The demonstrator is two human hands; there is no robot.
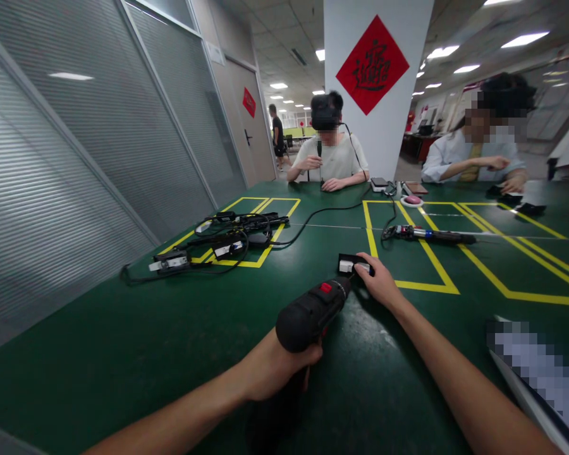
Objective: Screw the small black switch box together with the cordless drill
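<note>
Your left grip (279,365) was wrapped around drill (308,314); your right grip (379,282) pinched black-and-white part (346,266) just before drill's front end, probably so that part stayed steady.

The power drill (301,321) you hold by its handle is black, with a red switch on top and a rounded rear end towards you. It slants forward and to your right—its bit at the small black-and-white piece (346,266), though contact is hard to tell. That piece is boxy, a white block in a black surround—its right end partly covered by your fingers (377,278).
</note>
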